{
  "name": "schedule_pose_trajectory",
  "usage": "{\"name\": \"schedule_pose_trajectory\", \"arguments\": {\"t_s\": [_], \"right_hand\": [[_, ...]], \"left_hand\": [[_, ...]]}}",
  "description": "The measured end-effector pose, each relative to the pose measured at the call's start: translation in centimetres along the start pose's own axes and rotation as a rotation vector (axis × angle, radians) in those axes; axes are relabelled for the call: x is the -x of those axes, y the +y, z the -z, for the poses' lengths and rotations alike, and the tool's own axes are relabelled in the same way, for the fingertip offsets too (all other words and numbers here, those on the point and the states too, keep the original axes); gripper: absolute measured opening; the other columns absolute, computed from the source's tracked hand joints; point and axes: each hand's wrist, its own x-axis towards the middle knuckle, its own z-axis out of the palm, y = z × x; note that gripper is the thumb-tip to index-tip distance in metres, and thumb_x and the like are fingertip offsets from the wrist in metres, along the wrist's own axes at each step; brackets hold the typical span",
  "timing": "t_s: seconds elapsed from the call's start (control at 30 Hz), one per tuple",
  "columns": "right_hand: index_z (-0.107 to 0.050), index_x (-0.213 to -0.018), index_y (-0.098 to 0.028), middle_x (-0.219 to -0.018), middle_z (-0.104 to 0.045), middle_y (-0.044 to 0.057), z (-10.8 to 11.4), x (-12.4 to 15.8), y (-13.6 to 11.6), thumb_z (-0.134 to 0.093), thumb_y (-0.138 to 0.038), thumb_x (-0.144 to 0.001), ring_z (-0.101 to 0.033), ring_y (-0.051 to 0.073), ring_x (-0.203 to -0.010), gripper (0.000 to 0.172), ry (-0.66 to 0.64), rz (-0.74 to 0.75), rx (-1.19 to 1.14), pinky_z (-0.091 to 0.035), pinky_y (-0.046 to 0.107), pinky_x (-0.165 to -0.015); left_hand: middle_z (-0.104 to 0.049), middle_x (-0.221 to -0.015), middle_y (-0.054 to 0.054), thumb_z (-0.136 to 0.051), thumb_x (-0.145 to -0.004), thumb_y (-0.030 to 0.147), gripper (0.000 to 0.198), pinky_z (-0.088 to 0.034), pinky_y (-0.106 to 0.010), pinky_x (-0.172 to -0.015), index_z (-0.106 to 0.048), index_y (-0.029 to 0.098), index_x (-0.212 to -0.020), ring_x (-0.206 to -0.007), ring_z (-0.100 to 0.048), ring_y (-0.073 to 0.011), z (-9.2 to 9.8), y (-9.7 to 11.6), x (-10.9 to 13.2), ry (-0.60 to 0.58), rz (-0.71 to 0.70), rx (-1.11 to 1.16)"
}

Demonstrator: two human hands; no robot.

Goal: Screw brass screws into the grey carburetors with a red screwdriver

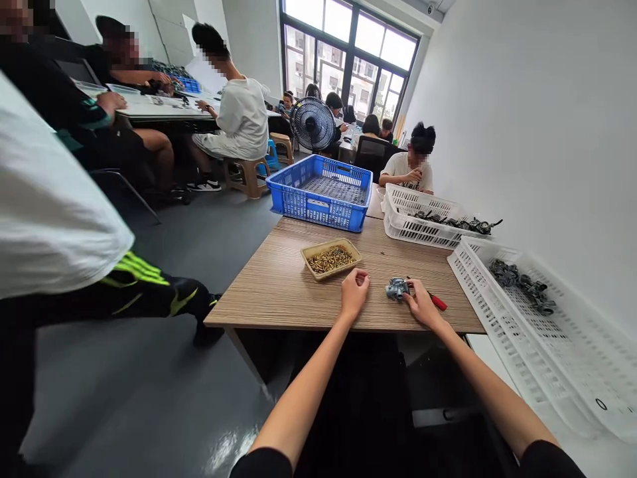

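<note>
My right hand (423,305) is closed on a small grey metal carburetor (397,289), which rests on or just above the wooden table. A tool with a red handle (438,302) lies by that hand, partly hidden beneath it. To the left, my left hand (355,292) is over the table with thumb and fingers pinched together; whatever is between them is too small to make out. Just beyond it sits a beige tray (309,253) full of small brass pieces (331,259). A tiny dark bit (383,253) lies on the tabletop (279,285).
A blue crate (318,206) stands at the table's far left. White crates (423,229) (478,285) with metal parts line the right side, along the wall. A person in a white shirt (54,199) stands close on the left. Others sit at tables beyond, near a fan (312,124).
</note>
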Motion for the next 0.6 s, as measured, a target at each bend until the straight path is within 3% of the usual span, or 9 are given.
{"name": "schedule_pose_trajectory", "arguments": {"t_s": [0.23, 0.43, 0.6], "right_hand": [[-0.047, -0.139, -0.021, -0.135, -0.059, 0.016, -0.2, 1.1, -0.5, -0.047, -0.028, -0.099, -0.060, 0.029, -0.127, 0.040, 0.069, 0.029, 0.130, -0.050, 0.047, -0.108], [-0.052, -0.139, -0.024, -0.135, -0.060, 0.013, 0.3, 2.0, -0.6, -0.051, -0.025, -0.097, -0.063, 0.029, -0.123, 0.042, 0.008, 0.002, 0.253, -0.055, 0.043, -0.100], [-0.045, -0.151, -0.024, -0.143, -0.059, 0.013, 1.0, 2.3, -0.6, -0.051, -0.024, -0.096, -0.058, 0.027, -0.134, 0.056, -0.063, 0.016, 0.224, -0.050, 0.043, -0.110]], "left_hand": [[-0.070, -0.076, -0.001, -0.062, -0.083, 0.023, 0.006, -0.050, -0.028, -0.070, -0.067, 0.020, -0.085, -0.066, -0.061, -0.0156, -0.1, -0.2, -0.1, -0.006, 0.003, -0.016], [-0.070, -0.076, -0.001, -0.062, -0.084, 0.023, 0.005, -0.049, -0.028, -0.069, -0.067, 0.021, -0.085, -0.066, -0.061, -0.0153, 0.1, 0.0, 0.1, -0.014, -0.011, -0.031], [-0.069, -0.076, -0.001, -0.062, -0.085, 0.023, 0.005, -0.048, -0.028, -0.068, -0.066, 0.021, -0.084, -0.064, -0.060, -0.0152, 0.1, 0.2, 0.1, -0.020, -0.009, -0.048]]}}
